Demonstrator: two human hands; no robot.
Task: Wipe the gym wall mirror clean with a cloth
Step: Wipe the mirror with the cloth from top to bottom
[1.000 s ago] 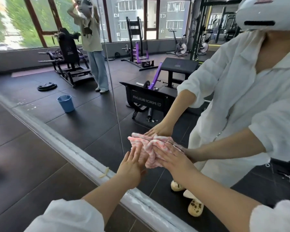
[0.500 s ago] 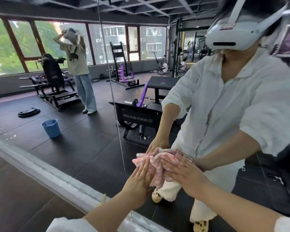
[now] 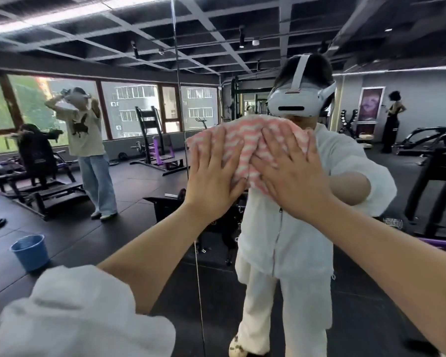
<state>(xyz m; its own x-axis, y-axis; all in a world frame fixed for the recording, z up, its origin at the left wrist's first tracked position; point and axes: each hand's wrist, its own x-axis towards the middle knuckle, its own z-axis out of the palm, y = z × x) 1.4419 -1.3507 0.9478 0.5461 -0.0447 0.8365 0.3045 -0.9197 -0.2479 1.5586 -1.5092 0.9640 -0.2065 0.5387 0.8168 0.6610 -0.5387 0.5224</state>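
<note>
A pink-and-white striped cloth [image 3: 245, 145] is spread flat against the wall mirror [image 3: 139, 228] at about head height. My left hand [image 3: 214, 173] presses on its left part with straight, spread fingers. My right hand [image 3: 289, 173] presses on its right part the same way. The two hands lie side by side, almost touching at the thumbs. The mirror shows my own reflection behind the cloth, in a white shirt and a white headset. A vertical seam [image 3: 183, 155] between mirror panels runs just left of the cloth.
In the mirror I see a blue bucket [image 3: 30, 252] on the dark floor at lower left, a person [image 3: 88, 150] in a pale shirt and jeans, weight benches, purple machines, and another person [image 3: 393, 122] far right.
Both hands have carried the cloth up the mirror from near its bottom edge to head height. The view has tilted up with them, and the mirror's bottom frame has left the picture.
</note>
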